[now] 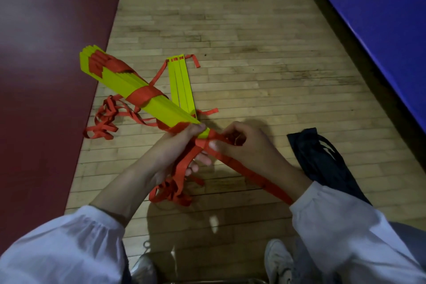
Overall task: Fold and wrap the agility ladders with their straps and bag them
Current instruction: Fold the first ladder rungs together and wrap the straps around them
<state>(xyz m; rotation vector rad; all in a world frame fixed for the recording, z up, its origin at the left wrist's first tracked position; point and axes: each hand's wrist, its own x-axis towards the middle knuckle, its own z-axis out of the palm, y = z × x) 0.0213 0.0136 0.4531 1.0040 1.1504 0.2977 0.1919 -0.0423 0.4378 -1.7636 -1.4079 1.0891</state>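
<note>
White sleeves (69, 244) and pale shoes (279, 260): bottom edge of frame.
Left hand (182, 145), centre: fingers curled closely round the near end of the yellow rung bundle (138, 90), thumb on top.
Right hand (244, 145), just beside it: fingers curled, pinching the red strap (249, 170) that runs from the bundle end toward the right sleeve.
Bundle: slants to upper left, with a red band round its middle.
Loose strap loops (103, 122): on the wood floor (253, 30), left.
Flat yellow rungs (182, 85): on the floor behind the bundle.
Dark bag (322, 159): on the floor, right.
Maroon mat (46, 53), left; blue mat (380, 18), upper right.
</note>
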